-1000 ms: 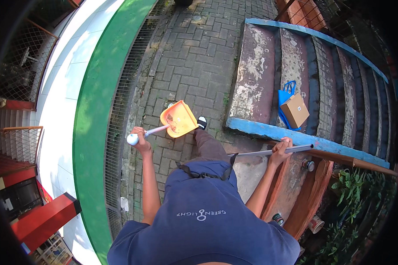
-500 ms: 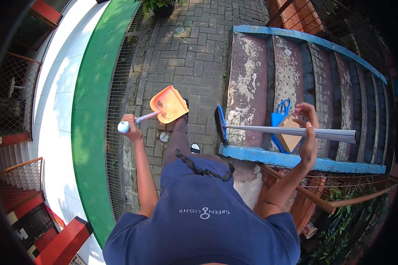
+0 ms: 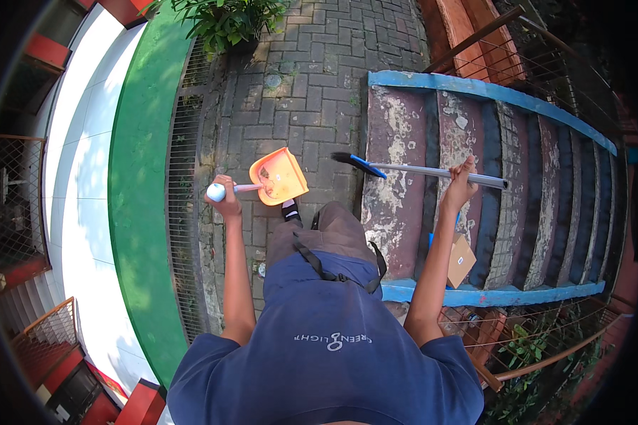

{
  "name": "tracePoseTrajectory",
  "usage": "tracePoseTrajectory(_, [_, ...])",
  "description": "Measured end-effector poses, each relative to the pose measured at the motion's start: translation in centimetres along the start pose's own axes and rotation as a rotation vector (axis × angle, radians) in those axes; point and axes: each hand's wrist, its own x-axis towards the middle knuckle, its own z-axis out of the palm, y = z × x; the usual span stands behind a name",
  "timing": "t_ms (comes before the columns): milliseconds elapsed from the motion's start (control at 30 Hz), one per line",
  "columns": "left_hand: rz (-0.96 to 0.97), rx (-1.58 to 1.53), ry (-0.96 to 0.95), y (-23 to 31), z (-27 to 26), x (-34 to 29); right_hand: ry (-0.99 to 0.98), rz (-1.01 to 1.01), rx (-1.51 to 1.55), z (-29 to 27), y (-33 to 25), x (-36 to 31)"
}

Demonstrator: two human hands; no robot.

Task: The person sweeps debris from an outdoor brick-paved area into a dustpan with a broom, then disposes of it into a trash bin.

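My left hand (image 3: 226, 197) is closed around the handle of a long-handled orange dustpan (image 3: 281, 175). A few brown scraps, perhaps dry leaves, lie in the pan, and the handle's pale blue end sticks out past my fist. In my right hand (image 3: 461, 182) is the grey shaft of a broom (image 3: 420, 169), gripped partway along and held roughly level over the steps. The broom's blue head with dark bristles points left, near the edge of the lowest step. Beneath my right forearm, a cardboard box (image 3: 461, 261) rests on the steps with a blue bag partly hidden behind it.
Steps with worn paint and blue side borders (image 3: 493, 297) rise on the right. Brick paving (image 3: 319, 78) stretches ahead, with a leafy potted plant (image 3: 227, 21) at the far left. A metal drain grate (image 3: 184, 184) runs beside a green strip (image 3: 138, 184); railings flank the steps.
My right hand has closed on the broom shaft, and the broom's head has swung away from me. The plant and steps appear nearer as I step forward. The dustpan stays in my left hand.
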Motion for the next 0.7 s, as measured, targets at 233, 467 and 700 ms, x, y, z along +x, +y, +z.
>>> tracePoseTrajectory(233, [0.026,-0.029,-0.035,-4.6,9.0,10.5,-0.163,-0.078,-0.169,12.3,3.7,13.5])
tracePoseTrajectory(467, [0.003,0.077,0.064,-7.0,18.4,19.1,-0.428,-0.069,-0.12,21.9,8.6,26.2])
tracePoseTrajectory(700, [-0.004,0.172,0.09,-11.3,26.7,27.2,-0.566,-0.02,-0.412,29.7,10.1,37.1])
